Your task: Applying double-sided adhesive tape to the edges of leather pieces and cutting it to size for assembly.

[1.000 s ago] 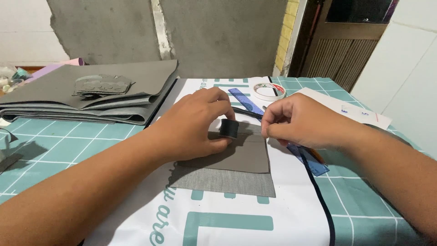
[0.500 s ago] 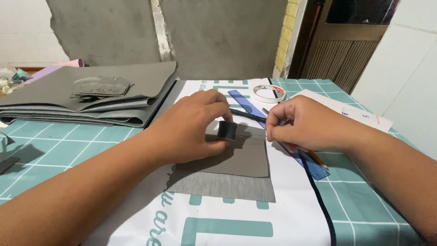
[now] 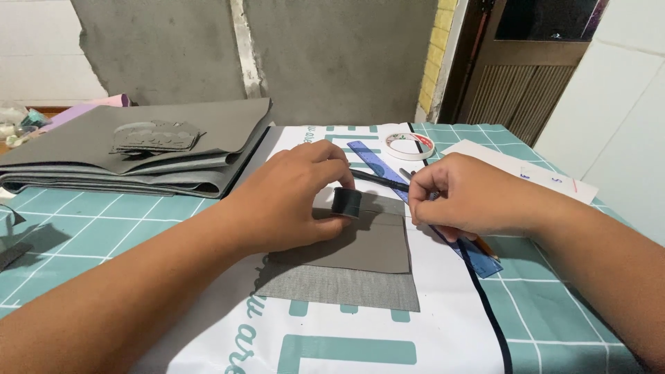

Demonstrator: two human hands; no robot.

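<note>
Fingers of the left hand (image 3: 294,197) were closed around a small dark cylindrical spool (image 3: 346,201), held at the centre of the frame, just above the upper edge of a grey rectangular leather-like piece (image 3: 360,242). The right hand (image 3: 471,194), right of centre, was pinched shut, apparently on a fine strand drawn from the spool; the strand itself was too thin to make out. The grey piece lay on a coarser grey woven rectangle (image 3: 339,287), both resting on a white printed sheet (image 3: 388,339) over the teal gridded table cover (image 3: 90,221). A translucent blue plastic ruler (image 3: 478,253) ran beneath the right hand. A white tape roll (image 3: 409,144) sat at upper centre, folded grey sheets (image 3: 138,149) at upper left. The step appeared to be unwinding; further pulling would call for steady spool restraint.
</note>
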